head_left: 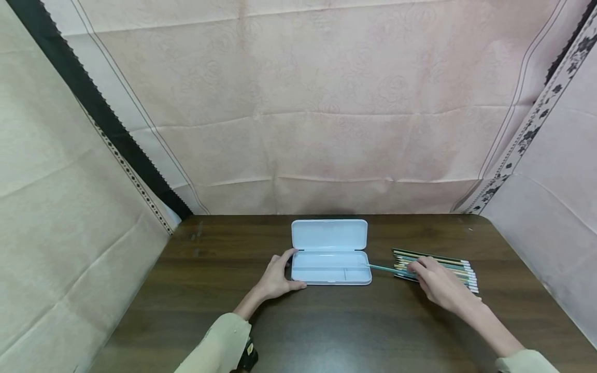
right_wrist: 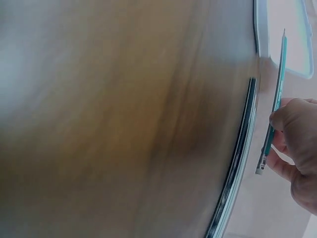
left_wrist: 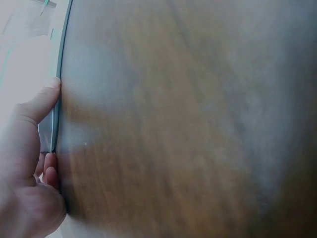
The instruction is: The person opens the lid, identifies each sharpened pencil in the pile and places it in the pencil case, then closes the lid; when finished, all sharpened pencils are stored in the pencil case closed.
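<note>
A pale blue pencil case [head_left: 303,277] lies on the table with its lid [head_left: 329,234] swung back. My left hand [head_left: 274,280] grips the case's left end, thumb on the front edge and a finger at the back corner. With thumb and fingers my right hand [head_left: 440,285] pinches a teal pencil [right_wrist: 280,79] near its eraser end. The pencil's tip points left, over the right end of the case. Beneath that hand lies a row of pencils [head_left: 466,277] with white ends to the right; the hand hides part of it.
The dark wooden table [head_left: 336,321] carries the case and the pencils side by side. Pale cloth [head_left: 326,129] hangs behind the table's far edge and along both sides.
</note>
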{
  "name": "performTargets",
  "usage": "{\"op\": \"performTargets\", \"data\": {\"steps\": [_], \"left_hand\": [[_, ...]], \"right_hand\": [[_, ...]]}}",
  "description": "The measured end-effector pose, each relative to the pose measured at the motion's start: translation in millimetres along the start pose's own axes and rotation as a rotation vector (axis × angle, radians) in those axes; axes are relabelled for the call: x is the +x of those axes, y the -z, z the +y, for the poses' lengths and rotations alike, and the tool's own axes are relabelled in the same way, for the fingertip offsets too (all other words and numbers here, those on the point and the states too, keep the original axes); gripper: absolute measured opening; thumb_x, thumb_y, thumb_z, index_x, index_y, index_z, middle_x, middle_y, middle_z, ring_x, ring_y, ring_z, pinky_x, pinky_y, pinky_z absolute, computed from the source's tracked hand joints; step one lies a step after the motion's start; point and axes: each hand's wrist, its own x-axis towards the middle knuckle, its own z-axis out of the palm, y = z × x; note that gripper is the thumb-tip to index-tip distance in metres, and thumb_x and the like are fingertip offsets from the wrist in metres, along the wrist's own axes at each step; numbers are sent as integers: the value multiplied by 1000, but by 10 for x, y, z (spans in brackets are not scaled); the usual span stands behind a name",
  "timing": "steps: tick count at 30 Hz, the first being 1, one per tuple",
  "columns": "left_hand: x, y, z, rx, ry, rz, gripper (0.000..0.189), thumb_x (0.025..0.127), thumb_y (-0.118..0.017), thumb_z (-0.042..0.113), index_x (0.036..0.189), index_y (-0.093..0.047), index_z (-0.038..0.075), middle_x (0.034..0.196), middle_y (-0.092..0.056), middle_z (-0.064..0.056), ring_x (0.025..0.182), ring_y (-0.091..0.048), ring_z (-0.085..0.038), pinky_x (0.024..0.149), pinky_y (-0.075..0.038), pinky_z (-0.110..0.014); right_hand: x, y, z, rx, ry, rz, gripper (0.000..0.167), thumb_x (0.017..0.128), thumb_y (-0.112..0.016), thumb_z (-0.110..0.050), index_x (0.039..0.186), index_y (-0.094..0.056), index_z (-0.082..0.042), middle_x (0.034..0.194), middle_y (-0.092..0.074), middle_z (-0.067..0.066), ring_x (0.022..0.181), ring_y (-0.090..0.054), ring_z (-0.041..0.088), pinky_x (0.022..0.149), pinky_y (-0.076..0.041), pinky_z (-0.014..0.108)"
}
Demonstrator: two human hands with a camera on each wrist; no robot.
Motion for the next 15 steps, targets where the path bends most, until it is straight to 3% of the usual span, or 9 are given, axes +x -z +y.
{"op": "performTargets", "data": {"steps": [15], "left_hand": [[-7, 10, -8, -14, -9, -1, 93, 76, -88, 38, 151, -40, 9, 123, -51, -15, 110, -48, -26, 86, -45, -43]], "right_hand": [[494, -279, -238, 33, -4, -28, 34, 73, -80, 11, 98, -67, -9, 88, -57, -1, 79, -55, 15, 64, -51, 32]]}}
